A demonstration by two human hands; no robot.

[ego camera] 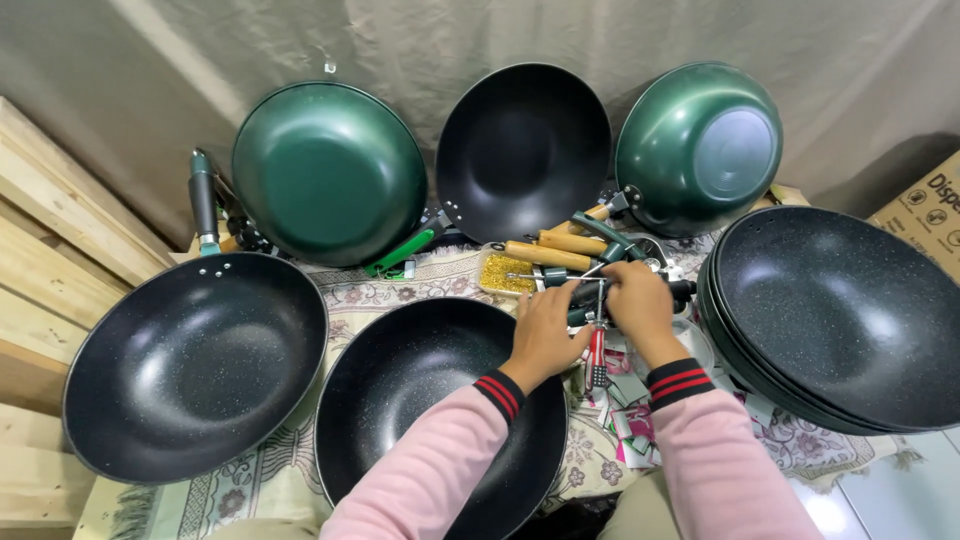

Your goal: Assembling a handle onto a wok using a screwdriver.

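My left hand (545,335) lies over the far rim of a black speckled wok (420,400), its fingers curled on the left end of a dark green pan handle (578,314). My right hand (640,305) is closed over the same handle, whose black end (683,290) sticks out to the right. A red-handled screwdriver (597,358) lies between my wrists, its metal shaft pointing away from me. Both sleeves are pink with black and red cuffs.
A small tray of gold screws (505,272) and wooden handles (545,254) lie just beyond my hands. Green woks (330,170) (700,145) and a black wok (522,150) lean on the backdrop. Another black wok (195,365) sits left, a stack of woks (840,310) right. A cardboard box (930,210) and wooden planks (50,230) flank the patterned cloth (260,480).
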